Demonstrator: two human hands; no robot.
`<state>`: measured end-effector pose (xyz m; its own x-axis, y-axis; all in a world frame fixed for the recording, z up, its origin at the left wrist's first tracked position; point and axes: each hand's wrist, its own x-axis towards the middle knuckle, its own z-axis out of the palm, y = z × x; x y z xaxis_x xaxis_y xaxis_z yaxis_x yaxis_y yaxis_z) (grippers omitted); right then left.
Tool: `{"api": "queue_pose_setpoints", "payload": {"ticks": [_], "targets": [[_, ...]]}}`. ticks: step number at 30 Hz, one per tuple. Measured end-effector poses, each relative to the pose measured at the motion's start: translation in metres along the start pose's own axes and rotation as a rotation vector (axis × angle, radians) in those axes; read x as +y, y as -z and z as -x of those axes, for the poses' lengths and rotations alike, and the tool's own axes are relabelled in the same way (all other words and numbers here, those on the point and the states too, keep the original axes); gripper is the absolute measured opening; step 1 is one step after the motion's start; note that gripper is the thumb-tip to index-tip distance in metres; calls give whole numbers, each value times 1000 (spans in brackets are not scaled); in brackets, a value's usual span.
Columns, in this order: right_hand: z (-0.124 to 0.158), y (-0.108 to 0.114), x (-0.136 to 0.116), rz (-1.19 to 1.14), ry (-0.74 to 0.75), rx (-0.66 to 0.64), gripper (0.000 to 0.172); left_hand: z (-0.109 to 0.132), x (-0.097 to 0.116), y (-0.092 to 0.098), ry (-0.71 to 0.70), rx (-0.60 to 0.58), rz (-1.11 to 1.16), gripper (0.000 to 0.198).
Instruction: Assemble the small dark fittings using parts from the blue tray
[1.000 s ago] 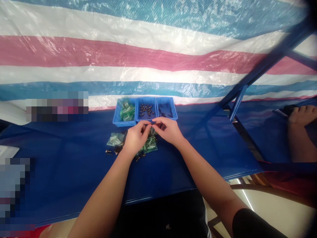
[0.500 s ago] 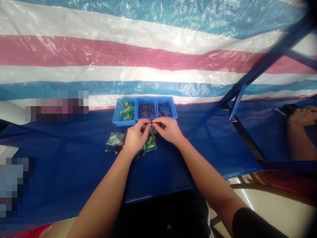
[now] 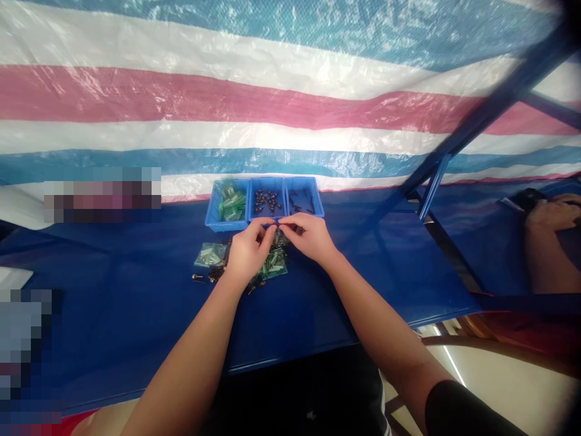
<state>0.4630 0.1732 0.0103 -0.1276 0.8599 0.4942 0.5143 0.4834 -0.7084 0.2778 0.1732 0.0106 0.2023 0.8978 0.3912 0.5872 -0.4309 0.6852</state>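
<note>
My left hand (image 3: 250, 244) and my right hand (image 3: 307, 235) meet fingertip to fingertip in front of the blue bins. Both pinch at a small dark piece between them, too small to name. Beneath the hands lies a pile of small clear-green bags (image 3: 275, 263) and loose dark screw-like parts (image 3: 215, 274). Behind the hands stand three blue bins: the left bin (image 3: 209, 217) holds green bags, the middle bin (image 3: 267, 181) short brassy-dark screw-like parts, the right bin (image 3: 318, 203) several thin dark pieces. Another small bag (image 3: 210, 255) lies left of the pile.
The blue table (image 3: 149, 290) stretches to both sides, its front edge close to my body. A slanted blue metal frame (image 3: 454, 142) rises on the right. Beyond it rests another person's arm (image 3: 551, 242). A striped plastic sheet (image 3: 272, 91) hangs behind.
The hands keep nearly the same pose, fingertips still together. The whole view has shifted very slightly.
</note>
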Motion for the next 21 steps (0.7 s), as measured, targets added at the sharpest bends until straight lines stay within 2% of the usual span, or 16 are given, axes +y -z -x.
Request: {"api": "queue_pose_setpoints", "payload": {"ticks": [10, 15, 21], "targets": [[0, -3, 2, -40, -6, 2, 21, 0, -3, -1, 0, 3, -27, 28], [-1, -1, -1, -37, -55, 13, 19, 0, -2, 0, 9, -5, -38, 29], [-1, -1, -2, -40, -42, 12, 17, 1, -1, 0, 18, -8, -25, 30]]}}
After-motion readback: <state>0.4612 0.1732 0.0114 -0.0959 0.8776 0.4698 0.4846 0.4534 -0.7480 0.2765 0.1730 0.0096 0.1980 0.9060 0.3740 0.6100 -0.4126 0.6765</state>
